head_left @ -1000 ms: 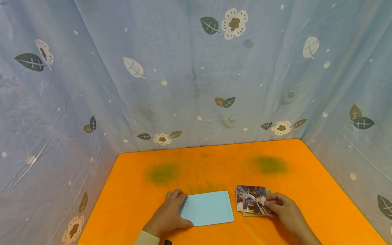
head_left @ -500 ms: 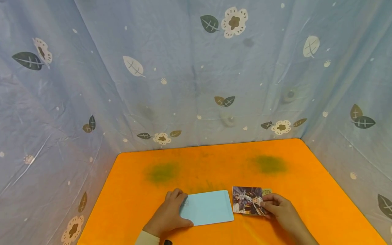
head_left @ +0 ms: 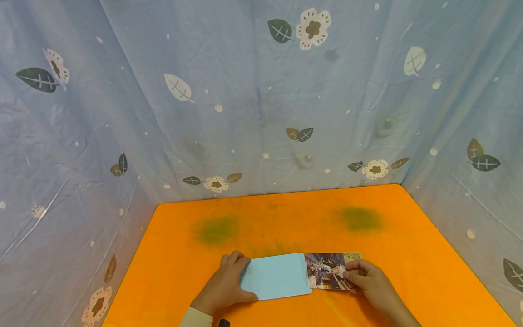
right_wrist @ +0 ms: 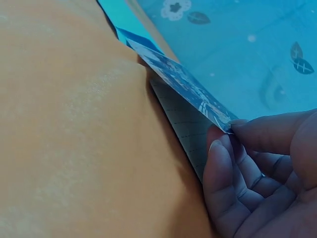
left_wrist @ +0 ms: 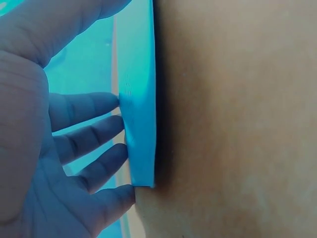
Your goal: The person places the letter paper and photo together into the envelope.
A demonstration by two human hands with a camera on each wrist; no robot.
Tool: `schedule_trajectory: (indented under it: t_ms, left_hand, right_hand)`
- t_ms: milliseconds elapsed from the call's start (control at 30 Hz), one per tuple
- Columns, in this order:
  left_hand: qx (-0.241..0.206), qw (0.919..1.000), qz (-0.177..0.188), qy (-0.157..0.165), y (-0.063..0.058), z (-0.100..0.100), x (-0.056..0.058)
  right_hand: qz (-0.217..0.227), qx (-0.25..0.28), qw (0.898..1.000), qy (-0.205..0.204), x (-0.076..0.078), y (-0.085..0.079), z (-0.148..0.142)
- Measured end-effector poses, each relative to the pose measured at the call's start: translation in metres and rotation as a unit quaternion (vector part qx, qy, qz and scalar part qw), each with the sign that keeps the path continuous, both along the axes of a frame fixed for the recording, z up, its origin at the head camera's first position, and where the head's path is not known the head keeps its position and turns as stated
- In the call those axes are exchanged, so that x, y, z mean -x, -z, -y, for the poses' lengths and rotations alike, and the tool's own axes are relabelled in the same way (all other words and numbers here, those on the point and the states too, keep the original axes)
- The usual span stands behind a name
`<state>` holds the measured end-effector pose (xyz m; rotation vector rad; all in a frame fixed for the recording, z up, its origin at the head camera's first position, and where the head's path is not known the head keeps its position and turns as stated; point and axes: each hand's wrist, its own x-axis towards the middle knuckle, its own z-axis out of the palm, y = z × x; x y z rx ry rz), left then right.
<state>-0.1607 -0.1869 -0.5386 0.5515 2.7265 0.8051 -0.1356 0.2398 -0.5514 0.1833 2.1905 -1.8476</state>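
A pale blue envelope (head_left: 278,277) lies on the orange cloth. My left hand (head_left: 226,284) grips its left end, thumb at the near edge and fingers at the far one; in the left wrist view several fingertips touch the envelope's side (left_wrist: 139,109). Between thumb and fingers, my right hand (head_left: 369,281) pinches the right edge of a picture card (head_left: 325,271). The card's left edge is right at the envelope's right end, which gapes a little in the right wrist view. Partly hidden under the picture card is a yellowish card with a code-like pattern (head_left: 353,255); a dashed-line sheet (right_wrist: 181,116) shows there too.
The orange cloth (head_left: 278,222) covers the table and has two greenish stains. Blue curtains (head_left: 245,150) with leaves and flowers close in the back and both sides. A small dark object (head_left: 224,323) shows by the left wrist.
My right hand has moved left with the picture card, bringing it up to the envelope's right end. More of the yellowish card shows at its upper right. The left hand stays in place.
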Motion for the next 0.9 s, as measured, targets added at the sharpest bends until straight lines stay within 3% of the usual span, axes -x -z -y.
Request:
schedule_trajectory:
  t_ms: [900]
  left_hand:
    - [-0.002, 0.9999, -0.011, 0.001, 0.003, 0.001, 0.0]
  right_hand:
    - [-0.018, -0.008, 0.999, -0.036, -0.003, -0.006, 0.011]
